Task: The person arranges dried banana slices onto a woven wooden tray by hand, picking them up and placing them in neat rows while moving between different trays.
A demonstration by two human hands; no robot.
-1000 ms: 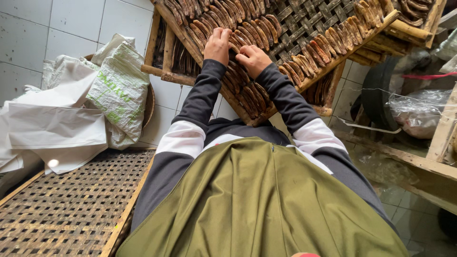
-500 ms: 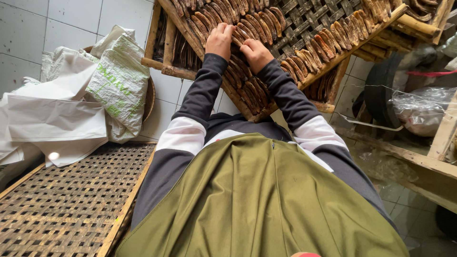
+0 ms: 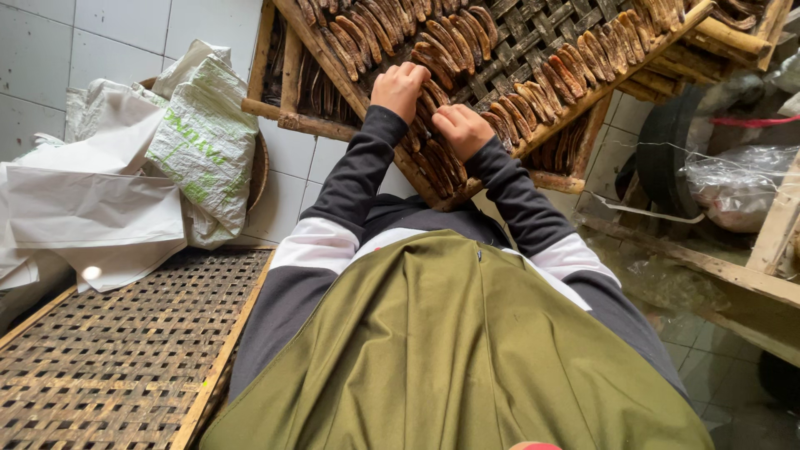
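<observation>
Left hand (image 3: 398, 86) and right hand (image 3: 461, 129), fingers curled narrow, press on dried banana strips (image 3: 433, 154) at the woven tray (image 3: 533, 33)'s near edge. Rows mostly laid; near corner unfinished.

Views: one only, the head camera; no second view shares the scene.
Position: worn on the person's head, above the olive-green apron (image 3: 450, 350).
Facing: steeply down and forward, along both dark sleeves.
Nearness: apron close, filling the lower frame; hands farther, at arm's reach near the top.
Edges: woven tray (image 3: 125, 367) lower left, tiled floor (image 3: 50, 50) beyond.
</observation>
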